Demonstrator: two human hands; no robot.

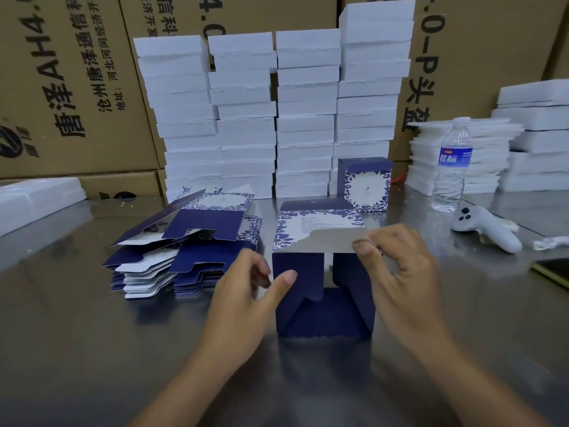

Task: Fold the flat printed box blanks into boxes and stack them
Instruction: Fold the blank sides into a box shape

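Note:
A half-folded navy box (323, 312) with blue floral print lies on the steel table before me, its end flaps facing me. My left hand (246, 291) holds its left side, thumb pressed on the left end flap. My right hand (397, 266) pinches the silver-lined top flap at its right corner. A finished box (365, 184) stands upright behind it. A pile of flat blanks (184, 245) lies to the left.
Tall stacks of white foam trays (277, 112) line the back against brown cartons (70, 87). More foam (465, 155) sits at right with a water bottle (451, 167), a grey controller (483, 229) and a dark phone (554, 272).

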